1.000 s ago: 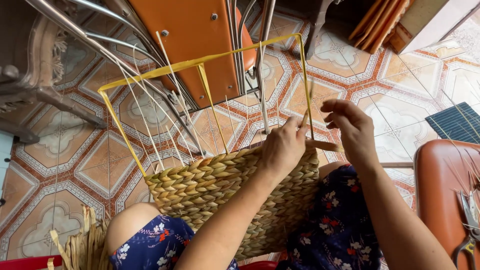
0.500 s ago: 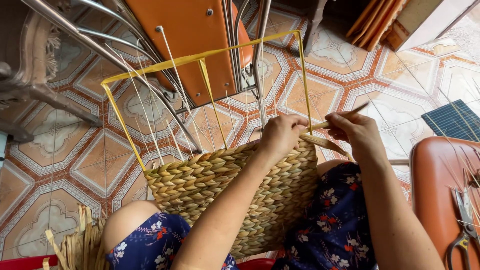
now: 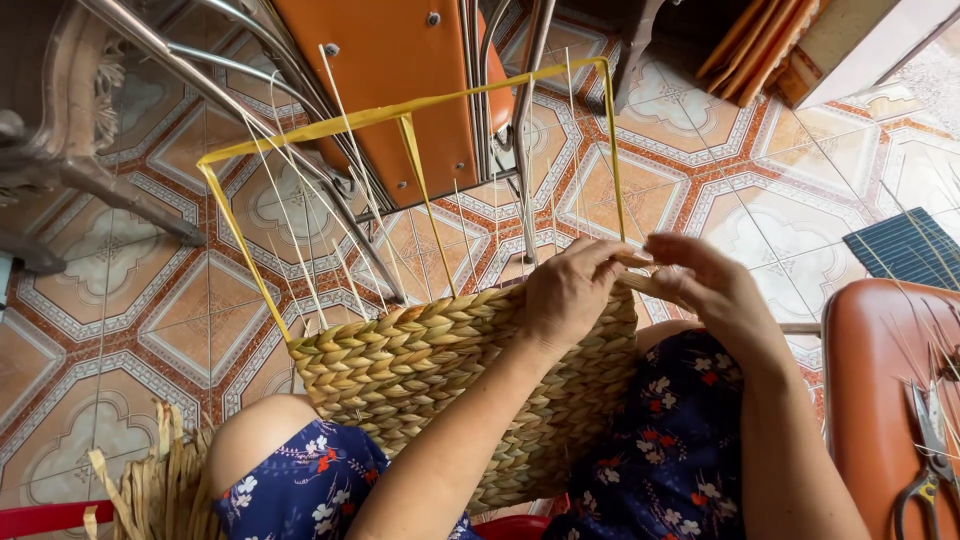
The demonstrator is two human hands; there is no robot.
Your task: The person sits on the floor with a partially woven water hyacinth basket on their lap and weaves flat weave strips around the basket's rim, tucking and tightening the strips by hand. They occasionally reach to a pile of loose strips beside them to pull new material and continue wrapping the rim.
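On my lap, against my blue flowered dress (image 3: 690,450), rests the half-woven basket (image 3: 450,370), its plaited straw wall rising toward a yellow wire frame (image 3: 400,115). My left hand (image 3: 570,290) lies curled over the basket's upper right edge, fingers closed down on the weave there. My right hand (image 3: 705,285) sits just beside it, fingertips pinching a flat straw strand (image 3: 640,262) that runs between the 2 hands; the hands almost touch. Thin pale upright stakes (image 3: 330,240) stand out of the woven wall inside the frame and fan toward the floor beyond.

At my lower left a bundle of loose straw (image 3: 160,480) stands near my knee. At my right an orange padded seat (image 3: 880,400) carries a pair of scissors (image 3: 930,460) near its edge.

Farther off, the patterned tile floor (image 3: 110,310) spreads under an orange chair with chrome legs (image 3: 400,90), which stands right behind the frame. A dark ribbed mat (image 3: 905,245) lies on the tiles at far right.
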